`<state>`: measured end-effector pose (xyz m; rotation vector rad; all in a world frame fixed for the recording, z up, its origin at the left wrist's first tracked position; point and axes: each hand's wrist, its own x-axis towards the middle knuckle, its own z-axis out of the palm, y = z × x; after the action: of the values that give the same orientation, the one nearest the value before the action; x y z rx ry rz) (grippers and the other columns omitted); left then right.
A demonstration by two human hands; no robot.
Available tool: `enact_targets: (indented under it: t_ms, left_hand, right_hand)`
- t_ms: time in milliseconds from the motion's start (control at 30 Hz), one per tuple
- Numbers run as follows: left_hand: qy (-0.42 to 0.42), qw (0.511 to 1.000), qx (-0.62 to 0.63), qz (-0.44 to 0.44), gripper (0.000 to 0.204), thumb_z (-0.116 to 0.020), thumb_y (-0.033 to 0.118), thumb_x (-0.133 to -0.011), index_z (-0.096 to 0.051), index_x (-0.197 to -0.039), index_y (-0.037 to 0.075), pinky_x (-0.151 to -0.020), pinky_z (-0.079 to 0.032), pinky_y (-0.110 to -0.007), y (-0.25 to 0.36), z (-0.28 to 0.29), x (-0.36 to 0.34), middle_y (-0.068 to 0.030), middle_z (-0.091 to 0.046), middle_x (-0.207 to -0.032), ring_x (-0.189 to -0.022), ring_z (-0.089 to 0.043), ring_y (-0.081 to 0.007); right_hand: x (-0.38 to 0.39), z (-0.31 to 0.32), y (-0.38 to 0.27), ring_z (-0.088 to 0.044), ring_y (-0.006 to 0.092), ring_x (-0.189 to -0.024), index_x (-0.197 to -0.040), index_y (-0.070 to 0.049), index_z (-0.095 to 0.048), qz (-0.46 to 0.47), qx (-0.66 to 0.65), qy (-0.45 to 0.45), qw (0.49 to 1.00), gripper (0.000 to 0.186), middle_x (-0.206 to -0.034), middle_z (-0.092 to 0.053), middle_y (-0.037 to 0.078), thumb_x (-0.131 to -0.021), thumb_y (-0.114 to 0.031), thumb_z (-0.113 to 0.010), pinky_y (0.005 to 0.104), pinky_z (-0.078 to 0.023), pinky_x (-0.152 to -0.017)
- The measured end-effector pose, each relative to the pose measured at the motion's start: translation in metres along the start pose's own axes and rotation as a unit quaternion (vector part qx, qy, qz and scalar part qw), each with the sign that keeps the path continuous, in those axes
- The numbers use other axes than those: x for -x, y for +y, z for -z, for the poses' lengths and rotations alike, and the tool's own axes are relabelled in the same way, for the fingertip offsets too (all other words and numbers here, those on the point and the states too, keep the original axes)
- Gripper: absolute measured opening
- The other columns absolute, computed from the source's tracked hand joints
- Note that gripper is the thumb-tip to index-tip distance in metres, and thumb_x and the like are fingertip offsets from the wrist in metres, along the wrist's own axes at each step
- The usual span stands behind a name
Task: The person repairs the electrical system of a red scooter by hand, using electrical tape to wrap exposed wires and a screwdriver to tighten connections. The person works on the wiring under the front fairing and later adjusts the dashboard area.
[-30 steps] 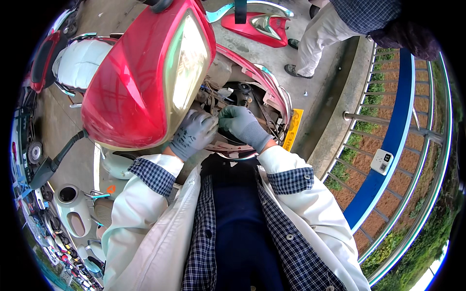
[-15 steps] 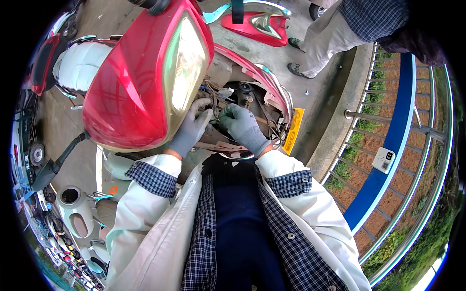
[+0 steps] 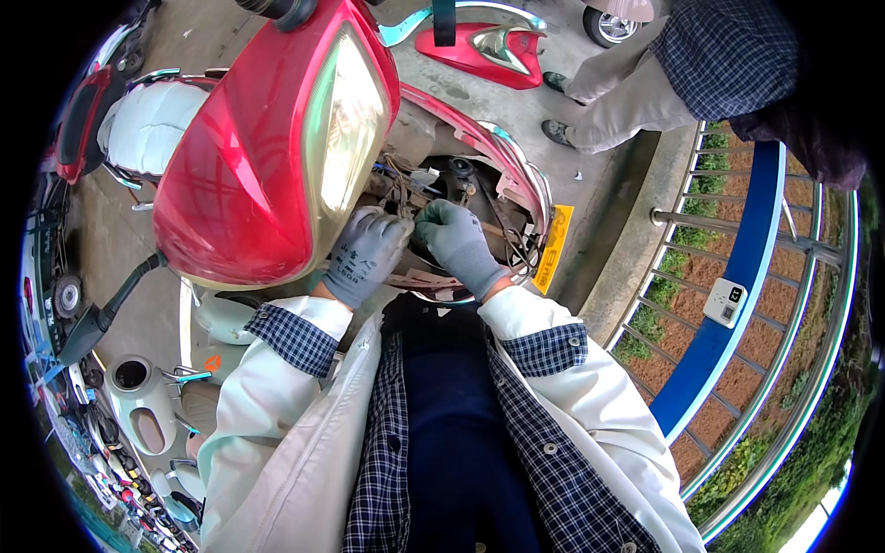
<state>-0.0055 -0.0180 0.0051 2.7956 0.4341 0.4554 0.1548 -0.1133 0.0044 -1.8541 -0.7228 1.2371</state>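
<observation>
Grey work gloves cover both my hands, which meet at the open body of a red scooter (image 3: 267, 157). My left hand (image 3: 369, 249) is closed, its back turned up and its fingertips at a bundle of wires (image 3: 396, 182). Close beside it, my right hand (image 3: 458, 241) is pinched, fingers curled inward. What sits between the fingertips of each hand is too small to make out. Around them lie dusty inner parts and a round black part (image 3: 460, 167), inside a pink-red body shell (image 3: 475, 124). A yellow plate (image 3: 554, 249) is fixed at its right end.
A detached red panel with a lamp (image 3: 484, 53) lies on the ground beyond. Someone in light trousers (image 3: 627, 97) stands at the upper right. A railing with a blue bar (image 3: 728, 341) carries a small white device (image 3: 725, 302). More scooters (image 3: 138, 405) stand on the left.
My left hand has rolled over so its back faces up, and its fingers have closed in beside the right hand. My right hand stays pinched in nearly the same place.
</observation>
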Motion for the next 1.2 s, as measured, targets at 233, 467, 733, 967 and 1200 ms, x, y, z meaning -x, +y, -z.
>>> enact_targets:
  t_ms: [233,467,733,967,1200]
  left_hand:
    - [-0.129,0.966,0.152,0.167,0.023,-0.064,0.006,-0.083,-0.064,-0.106,-0.001,-0.084,-0.048,-0.042,-0.011,-0.008,-0.008,-0.0145,-0.066,-0.095,-0.091,-0.062,-0.0330]
    - [-0.313,0.822,0.403,0.252,0.023,-0.065,0.006,-0.083,-0.061,-0.104,-0.003,-0.077,-0.048,-0.034,-0.016,0.006,-0.013,-0.0167,-0.065,-0.089,-0.079,-0.059,-0.0208]
    - [-0.165,0.923,0.225,0.265,0.025,-0.066,0.002,-0.080,-0.062,-0.104,0.001,-0.075,-0.050,-0.037,-0.003,0.006,-0.017,-0.0152,-0.066,-0.092,-0.082,-0.064,-0.0272]
    - [-0.003,0.985,0.134,0.110,0.023,-0.072,0.007,-0.078,-0.068,-0.101,0.006,-0.075,-0.052,-0.039,-0.001,0.007,-0.005,-0.0120,-0.067,-0.091,-0.085,-0.065,-0.0307]
    - [-0.131,0.922,0.280,0.233,0.014,-0.072,0.006,-0.081,-0.068,-0.094,0.003,-0.075,-0.049,-0.035,0.003,0.018,-0.017,-0.0107,-0.066,-0.086,-0.081,-0.063,-0.0246]
  right_hand:
    - [0.001,-0.006,0.013,-0.065,0.0373,-0.087,-0.092,-0.005,-0.065,0.148,0.145,0.028,0.978,0.013,-0.088,-0.068,0.018,-0.085,-0.013,-0.058,0.0440,-0.051,-0.078]
    - [0.007,-0.012,0.038,-0.063,0.0383,-0.088,-0.092,-0.006,-0.063,0.228,0.128,0.042,0.964,0.009,-0.092,-0.067,0.017,-0.085,-0.005,-0.057,0.0454,-0.050,-0.079]
    - [0.007,0.003,0.024,-0.066,0.0340,-0.092,-0.102,-0.002,-0.065,0.224,0.117,-0.006,0.967,0.017,-0.099,-0.067,0.017,-0.086,-0.005,-0.062,0.0384,-0.052,-0.084]
    - [0.007,-0.001,0.021,-0.065,0.0358,-0.099,-0.103,-0.009,-0.064,0.173,0.143,-0.003,0.974,0.018,-0.106,-0.068,0.015,-0.087,-0.015,-0.060,0.0436,-0.051,-0.085]
    - [0.000,0.003,0.035,-0.065,0.0347,-0.094,-0.098,-0.010,-0.066,0.252,0.181,0.012,0.951,0.013,-0.098,-0.068,0.014,-0.087,-0.013,-0.061,0.0432,-0.051,-0.082]
